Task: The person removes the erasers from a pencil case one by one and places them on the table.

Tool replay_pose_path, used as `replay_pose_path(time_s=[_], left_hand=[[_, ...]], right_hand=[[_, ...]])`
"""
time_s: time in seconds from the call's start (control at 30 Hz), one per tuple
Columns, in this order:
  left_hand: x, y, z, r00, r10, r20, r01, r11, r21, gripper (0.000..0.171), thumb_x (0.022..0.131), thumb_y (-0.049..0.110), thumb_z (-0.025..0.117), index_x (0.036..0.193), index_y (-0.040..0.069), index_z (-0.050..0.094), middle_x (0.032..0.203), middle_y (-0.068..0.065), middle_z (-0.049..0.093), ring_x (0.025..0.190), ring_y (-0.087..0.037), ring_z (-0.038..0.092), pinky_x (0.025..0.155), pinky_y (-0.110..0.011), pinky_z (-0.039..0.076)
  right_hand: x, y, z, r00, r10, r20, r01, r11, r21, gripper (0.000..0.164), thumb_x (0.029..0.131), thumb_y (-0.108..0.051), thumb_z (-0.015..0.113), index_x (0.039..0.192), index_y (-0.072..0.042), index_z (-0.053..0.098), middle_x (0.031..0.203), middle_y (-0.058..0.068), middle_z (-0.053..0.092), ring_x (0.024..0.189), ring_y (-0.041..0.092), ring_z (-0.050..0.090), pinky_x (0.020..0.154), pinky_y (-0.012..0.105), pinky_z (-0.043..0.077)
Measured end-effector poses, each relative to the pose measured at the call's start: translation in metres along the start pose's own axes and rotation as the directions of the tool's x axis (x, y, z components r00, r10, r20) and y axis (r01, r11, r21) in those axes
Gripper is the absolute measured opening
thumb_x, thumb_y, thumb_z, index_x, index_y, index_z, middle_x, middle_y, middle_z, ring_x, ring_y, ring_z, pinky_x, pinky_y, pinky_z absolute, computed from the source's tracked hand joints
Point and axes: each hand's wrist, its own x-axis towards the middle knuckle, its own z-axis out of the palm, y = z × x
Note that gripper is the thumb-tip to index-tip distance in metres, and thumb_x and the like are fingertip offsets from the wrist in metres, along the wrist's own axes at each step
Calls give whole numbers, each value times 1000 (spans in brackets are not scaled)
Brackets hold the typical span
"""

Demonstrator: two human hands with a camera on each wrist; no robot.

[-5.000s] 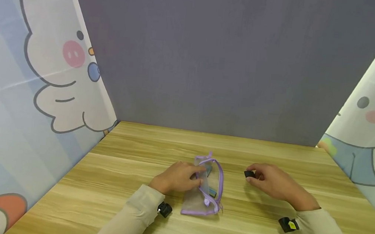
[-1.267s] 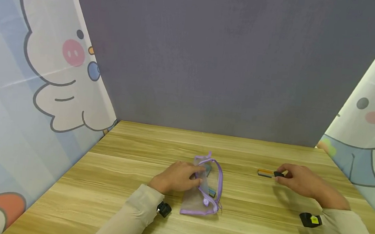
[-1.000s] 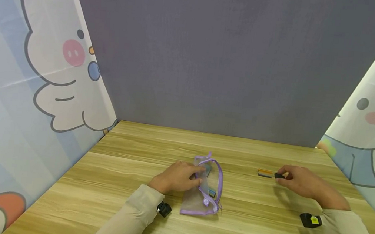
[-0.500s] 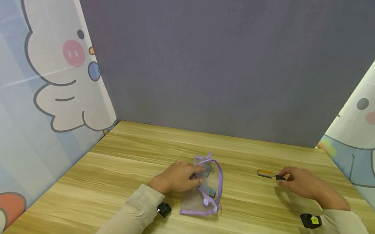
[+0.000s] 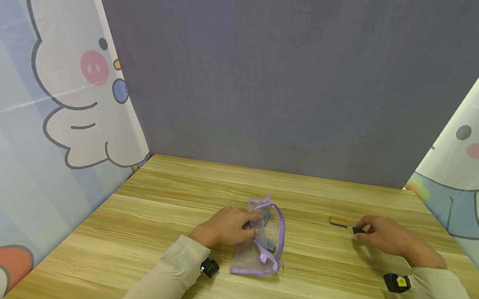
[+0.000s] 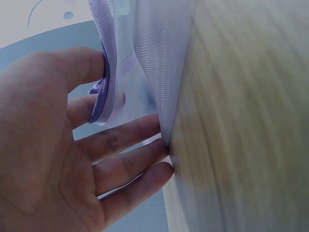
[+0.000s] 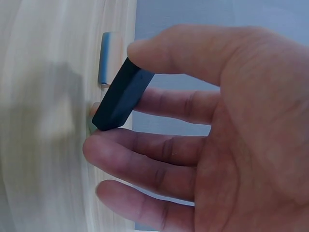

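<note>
A mesh zip pouch (image 5: 251,260) with purple trim lies at the middle of the table. Beside it, my left hand (image 5: 226,225) pinches its zipped edge (image 6: 104,92) between thumb and index finger, lifting the side of the opening. Through the mesh I see a blue block-like item (image 5: 271,246) and a grey-blue item (image 5: 265,216). Farther right, my right hand (image 5: 386,234) holds a small black block (image 7: 123,94) between thumb and fingers, just above the table. Its exact kind is unclear.
A small orange-and-grey bar (image 5: 338,221) lies on the wooden table (image 5: 296,287), left of my right hand. A dark grey panel (image 5: 271,76) stands along the back. Printed cartoon curtains (image 5: 95,132) flank both sides.
Over five seconds my right hand has moved right, away from the pouch, still with the black block. The orange-and-grey bar has come into view. Lately that hand shifted slightly toward me; my left stays put.
</note>
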Motion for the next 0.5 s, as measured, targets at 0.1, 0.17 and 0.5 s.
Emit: replay_pose_path(time_s=[0.1,0.17,0.5], left_hand=[[0,0,0,1000,-1,3,1,1000,-3,47,98,39,59,141,20,61,108,1,71,73,-7,54,79,-32,49],[0,0,0,1000,-2,3,2,1000,-1,47,98,39,59,141,20,61,108,1,71,74,-7,54,80,-32,50],[0,0,0,1000,-4,6,4,1000,5,47,98,39,59,141,21,61,115,-1,70,79,-7,56,83,-33,50]], right_hand=[[0,1,0,1000,5,9,-5,1000,3,34,93,-26,71,111,2,65,94,5,68,80,17,60,66,37,49],[0,1,0,1000,9,12,-9,1000,5,35,92,-26,71,111,3,65,93,5,67,80,17,60,66,37,48],[-1,5,0,999,-38,20,38,999,-7,31,89,-22,74,107,3,68,97,6,68,76,14,57,63,34,47]])
